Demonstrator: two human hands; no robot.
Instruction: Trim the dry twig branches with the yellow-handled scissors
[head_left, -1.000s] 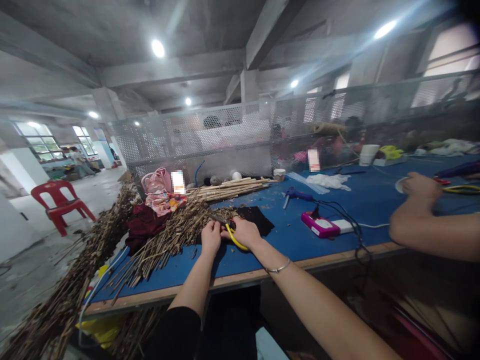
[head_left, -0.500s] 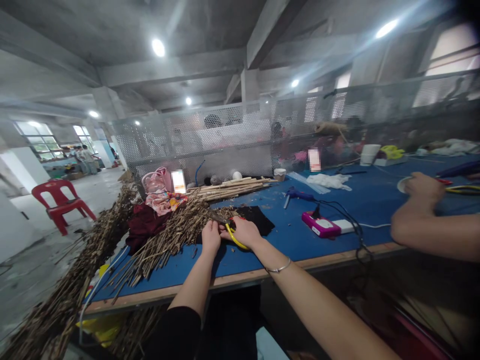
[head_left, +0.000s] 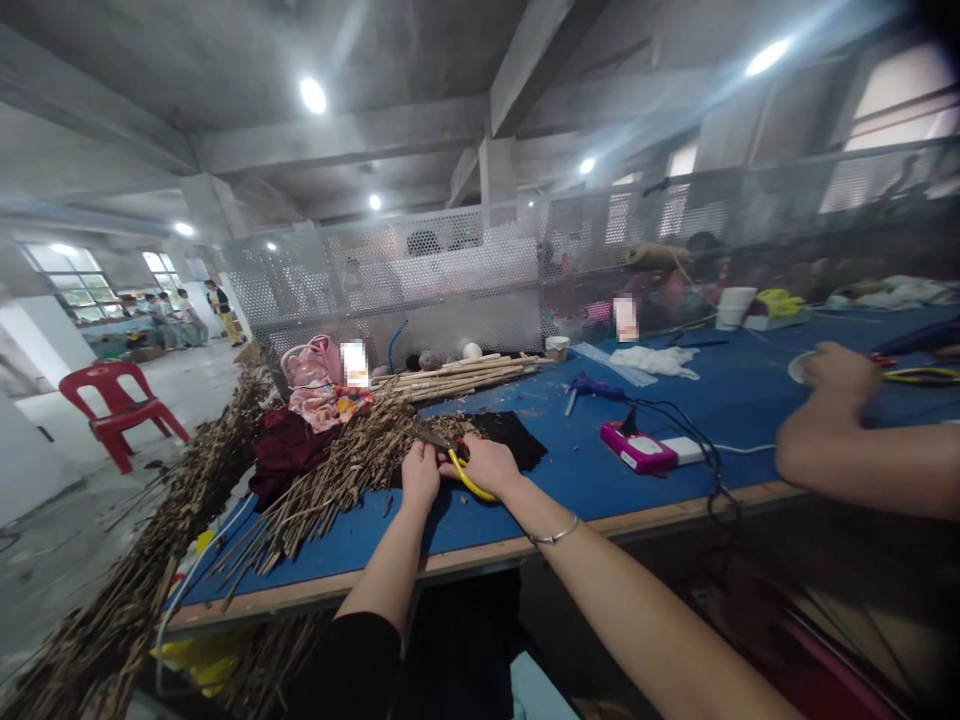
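My right hand (head_left: 486, 466) is wrapped around yellow-handled pruning shears (head_left: 474, 484), whose dark blades point up and left over the dry twigs. Right beside the blades, my left hand (head_left: 421, 472) has its fingers pinched together. Whatever lies between those fingers is too small or hidden to make out. A heap of dry brown twigs (head_left: 330, 475) spreads on the blue tabletop (head_left: 555, 515), just left of and behind my hands. Behind my right hand lies a black cloth or sheet (head_left: 517, 440).
A co-worker's hand (head_left: 840, 375) is at the right. A blue glue gun (head_left: 592, 388) and a magenta power strip (head_left: 637, 448) with cables lie right of my hands. Pale sticks (head_left: 472, 377) lie at the back. More twigs (head_left: 112, 580) pile on the left floor beside a red chair (head_left: 120, 405).
Both hands and the shears stay almost where they were; the view shifts slightly. Far off at the left, another person in dark and yellow clothing has come into sight.
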